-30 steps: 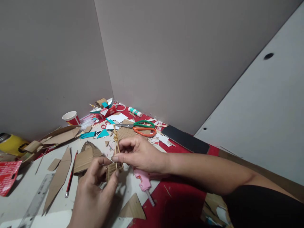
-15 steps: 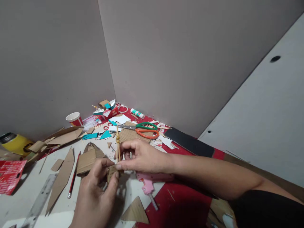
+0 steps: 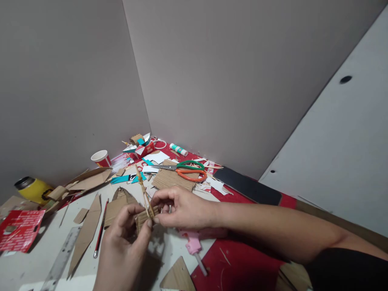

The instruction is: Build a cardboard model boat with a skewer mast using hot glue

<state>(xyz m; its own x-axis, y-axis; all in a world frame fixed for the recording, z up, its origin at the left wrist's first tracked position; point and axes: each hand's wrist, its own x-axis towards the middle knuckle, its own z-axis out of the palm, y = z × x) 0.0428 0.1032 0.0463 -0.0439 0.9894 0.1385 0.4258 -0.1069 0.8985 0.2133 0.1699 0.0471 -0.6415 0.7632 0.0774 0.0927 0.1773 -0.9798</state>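
Observation:
My left hand [image 3: 125, 242] pinches a small piece of corrugated cardboard [image 3: 142, 221] between thumb and fingers. Thin wooden sticks [image 3: 144, 196] rise from that piece, bound or glued together near their tops and leaning left. Closed on the right edge of the same piece is my right hand [image 3: 180, 208], its thumb close to my left thumb at the foot of the sticks. Part of the cardboard is hidden by my fingers. Just behind my left hand lies a boat-shaped cardboard build [image 3: 117, 206]. A pink glue gun [image 3: 194, 242] rests under my right wrist.
Scissors [image 3: 190, 169] with green and orange handles lie on cardboard [image 3: 172, 181] behind my hands. To the left are a pencil [image 3: 101, 230], a pointed cardboard strip [image 3: 86, 234], a ruler [image 3: 62, 258], a yellow bottle [image 3: 34, 192] and a paper cup [image 3: 101, 158]. Walls close off the back.
The sticks have gone from nearly upright to leaning left. My right thumb has shifted slightly right and down along the cardboard piece. The whole view has shifted a little.

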